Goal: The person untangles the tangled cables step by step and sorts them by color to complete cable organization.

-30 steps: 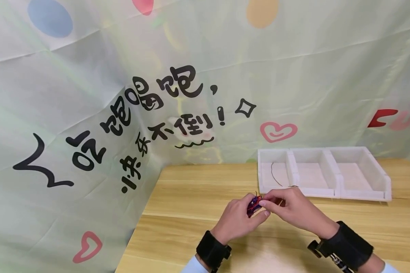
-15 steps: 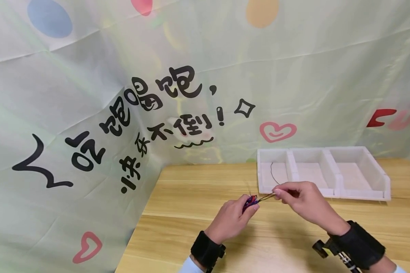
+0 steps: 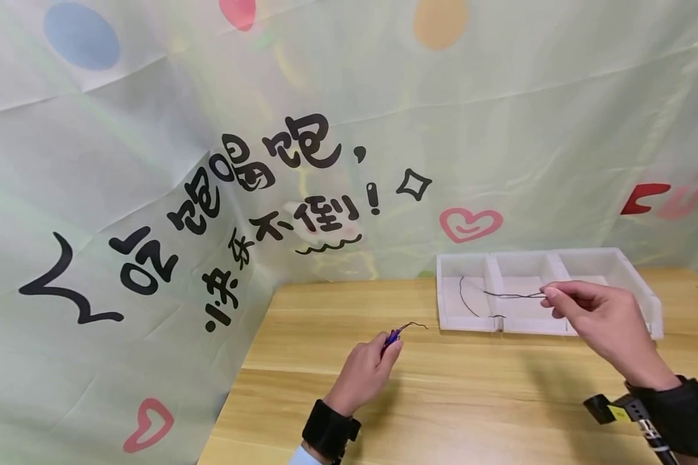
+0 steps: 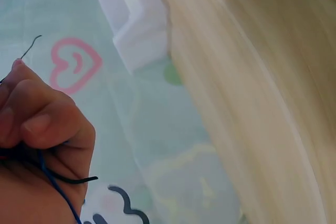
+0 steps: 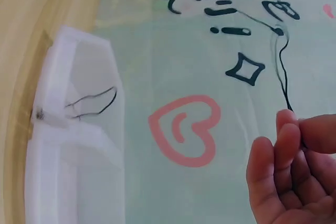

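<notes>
My left hand (image 3: 357, 374) grips a bundle of thin wires (image 3: 391, 340), blue and dark, over the table's middle. One dark end pokes out past the fingertips. In the left wrist view, a blue wire (image 4: 59, 188) and a black wire (image 4: 79, 180) trail out below the curled fingers; the rest is hidden in the palm. Between thumb and fingers, my right hand (image 3: 607, 323) pinches a thin black wire (image 3: 512, 296), which stretches leftward over the white divided tray (image 3: 468, 323). Another black wire (image 3: 463, 300) lies curved in the tray's left compartment, its end reaching the front wall.
Three compartments side by side make up the tray, at the back right of the wooden table (image 3: 326, 310). A printed fabric backdrop (image 3: 349, 77) hangs behind the table and along its left. Black camera straps (image 3: 328, 429) wrap both wrists.
My right hand has drawn the black wire out of the bundle and moved right and up to above the tray. My left hand has shifted left and down, still holding the bundle.
</notes>
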A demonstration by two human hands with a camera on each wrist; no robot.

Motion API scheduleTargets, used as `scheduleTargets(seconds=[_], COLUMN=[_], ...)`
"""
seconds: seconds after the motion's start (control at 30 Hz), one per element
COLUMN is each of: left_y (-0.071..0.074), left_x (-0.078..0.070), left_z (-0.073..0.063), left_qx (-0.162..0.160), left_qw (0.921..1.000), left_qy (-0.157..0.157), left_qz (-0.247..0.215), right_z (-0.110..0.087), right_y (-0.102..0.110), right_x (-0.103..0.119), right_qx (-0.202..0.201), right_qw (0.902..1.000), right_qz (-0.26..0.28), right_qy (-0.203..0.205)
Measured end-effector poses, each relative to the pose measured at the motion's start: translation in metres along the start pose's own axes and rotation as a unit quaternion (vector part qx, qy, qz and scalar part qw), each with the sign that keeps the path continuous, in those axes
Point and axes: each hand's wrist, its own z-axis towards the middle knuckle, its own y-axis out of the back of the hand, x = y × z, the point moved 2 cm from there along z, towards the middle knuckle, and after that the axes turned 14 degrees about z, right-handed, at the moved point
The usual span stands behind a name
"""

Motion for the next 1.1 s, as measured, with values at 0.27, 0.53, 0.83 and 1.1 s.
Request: scheduleTargets(seconds=[0.27,0.53,0.83,1.1], left_y=[-0.002,-0.005,-0.007,-0.010], left_x=[-0.010,-0.008,-0.009,-0.009], left_z=[0.002,0.001,0.000,0.000], left_qx=[0.008,0.015,0.020,0.025], left_qw=[0.9995,0.9994,0.9993,0.9992], left_qy=[-0.016,-0.009,-0.013,-0.009], left_qz=[-0.028,-0.030,-0.029,-0.030], right_z=[0.005,0.015,0.033,0.051], right_y=[-0.008,-0.008,-0.021,-0.032], right_x=[-0.007,-0.018,-0.032,-0.042], right_qx=[0.011,-0.006,-0.022,-0.003], right_qw=[0.9998,0.9998,0.9971,0.9955], right_qz=[0.013,-0.017,-0.068,-0.086], right_qy=[-0.012,0.000,0.029,0.039])
